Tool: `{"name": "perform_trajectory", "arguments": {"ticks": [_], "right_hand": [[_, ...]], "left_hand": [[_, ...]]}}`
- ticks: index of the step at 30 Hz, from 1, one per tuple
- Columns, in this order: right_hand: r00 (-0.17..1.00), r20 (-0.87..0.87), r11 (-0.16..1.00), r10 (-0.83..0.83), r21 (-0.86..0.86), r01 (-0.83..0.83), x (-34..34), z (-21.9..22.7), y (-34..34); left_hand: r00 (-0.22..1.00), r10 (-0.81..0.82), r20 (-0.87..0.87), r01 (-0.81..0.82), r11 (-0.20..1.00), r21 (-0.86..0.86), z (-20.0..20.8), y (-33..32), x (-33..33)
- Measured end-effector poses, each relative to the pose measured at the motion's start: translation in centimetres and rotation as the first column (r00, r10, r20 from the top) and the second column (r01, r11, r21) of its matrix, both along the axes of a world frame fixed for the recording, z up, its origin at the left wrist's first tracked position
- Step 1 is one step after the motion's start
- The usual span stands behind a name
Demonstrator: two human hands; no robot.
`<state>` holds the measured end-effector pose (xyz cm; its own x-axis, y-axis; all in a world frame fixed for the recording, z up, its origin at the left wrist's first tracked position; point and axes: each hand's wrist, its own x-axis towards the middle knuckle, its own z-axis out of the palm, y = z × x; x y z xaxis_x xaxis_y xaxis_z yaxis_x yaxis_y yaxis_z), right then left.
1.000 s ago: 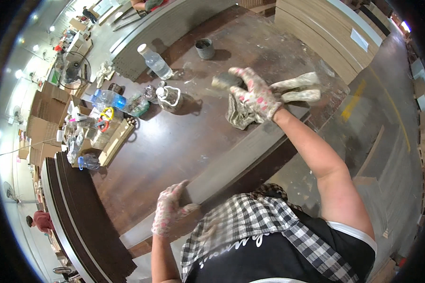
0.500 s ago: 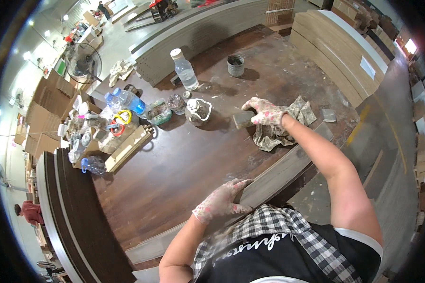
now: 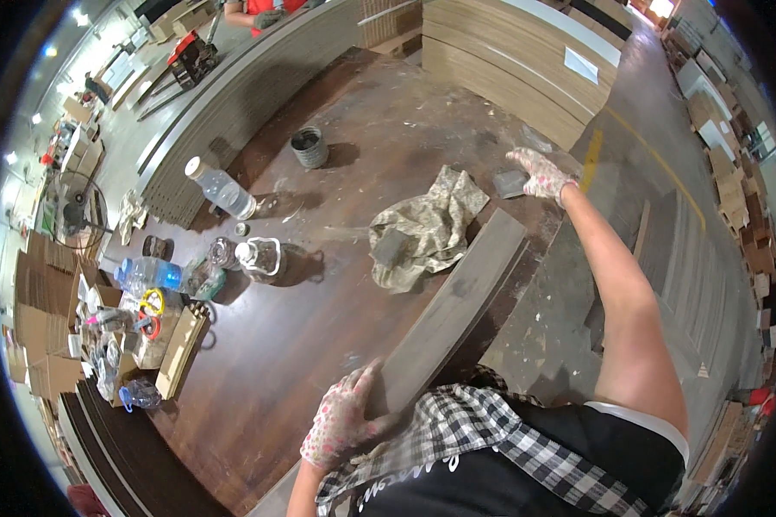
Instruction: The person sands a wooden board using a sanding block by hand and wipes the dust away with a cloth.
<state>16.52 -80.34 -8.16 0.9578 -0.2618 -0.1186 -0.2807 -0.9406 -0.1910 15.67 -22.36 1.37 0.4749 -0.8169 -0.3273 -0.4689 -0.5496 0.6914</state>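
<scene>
My left hand (image 3: 341, 418), in a white glove with pink print, rests across the near end of a long grey board (image 3: 444, 310), its fingers and thumb apart. The board lies along the table's front edge. At the table's right side, my gloved right hand (image 3: 545, 177) reaches out with fingers spread, right beside a small flat grey piece (image 3: 510, 183). Whether it touches that piece is hard to tell. A grey block (image 3: 391, 247) lies on a crumpled, stained cloth (image 3: 440, 211) beyond the board.
On the brown table (image 3: 259, 345) stand a dark cup (image 3: 309, 148), a clear bottle (image 3: 222, 189) and a white-capped jug (image 3: 261, 260). Scissors (image 3: 151, 312) and small bottles crowd the left. Stacked boards (image 3: 509, 65) border the far side; a person's gloved hand (image 3: 269, 17) shows beyond.
My right hand has let go of the grey block, now lying on the cloth, and moved right to the small flat grey piece. My left hand stays on the board. The view has turned right.
</scene>
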Motion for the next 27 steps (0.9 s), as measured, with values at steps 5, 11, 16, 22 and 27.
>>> {"name": "perform_trajectory", "arguments": {"ticks": [5,11,16,22,27], "right_hand": [[0.995,0.075,0.998,-0.064,0.025,0.063,-2.7,-5.1,1.4],[0.923,0.157,0.924,-0.350,0.223,0.312,-2.7,-2.0,3.4],[0.757,0.643,0.985,-0.117,0.170,0.008,-8.9,6.5,17.4],[0.745,0.660,0.986,0.098,0.037,-0.162,-13.4,1.9,29.4],[0.746,0.659,0.990,-0.094,-0.019,0.141,-13.3,0.3,20.1]], "left_hand": [[0.975,-0.012,0.223,-0.022,0.989,0.147,-1.3,-0.5,-2.6],[0.940,0.066,0.334,-0.099,0.992,0.083,-2.4,-1.7,-4.3],[0.900,0.053,0.433,-0.106,0.989,0.099,-2.3,-2.2,-5.0],[0.917,0.058,0.396,-0.098,0.992,0.082,-1.9,-3.1,-5.4],[0.903,0.071,0.425,-0.072,0.997,-0.014,-2.8,-2.8,-5.2]]}}
